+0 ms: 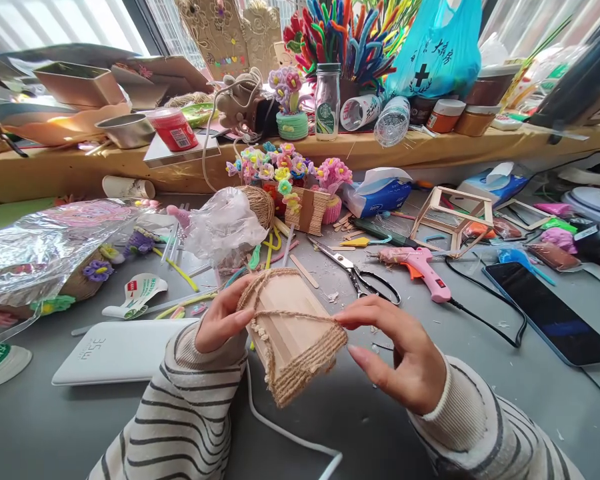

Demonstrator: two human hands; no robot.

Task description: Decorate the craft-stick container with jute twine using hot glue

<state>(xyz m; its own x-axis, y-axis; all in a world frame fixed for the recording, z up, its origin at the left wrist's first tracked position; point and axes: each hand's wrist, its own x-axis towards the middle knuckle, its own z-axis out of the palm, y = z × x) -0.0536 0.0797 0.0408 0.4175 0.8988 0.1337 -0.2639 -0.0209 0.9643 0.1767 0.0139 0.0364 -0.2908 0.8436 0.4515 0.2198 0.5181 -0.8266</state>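
A small wooden box (pixel 291 317) made of flat craft sticks, with rows of jute twine (pixel 307 367) bound round its near edge, is held tilted above the table. My left hand (pixel 225 317) grips its left side, thumb on top over the twine. One strand of twine crosses the wooden face to the right corner. There my right hand (pixel 405 353) touches the twine with its index fingertip; the thumb stands apart below, just off the corner. Black-handled scissors (pixel 353 267) lie beyond the box, and a pink glue gun (pixel 420 263) rests right of them.
A white power bank (pixel 120 351) lies left, a white cable (pixel 290 433) in front. A phone (pixel 555 310) lies right, near a stick frame (pixel 453 217). A twine ball (pixel 257 205), pipe-cleaner flowers (pixel 280 167) and a glass bottle (pixel 327 100) stand behind.
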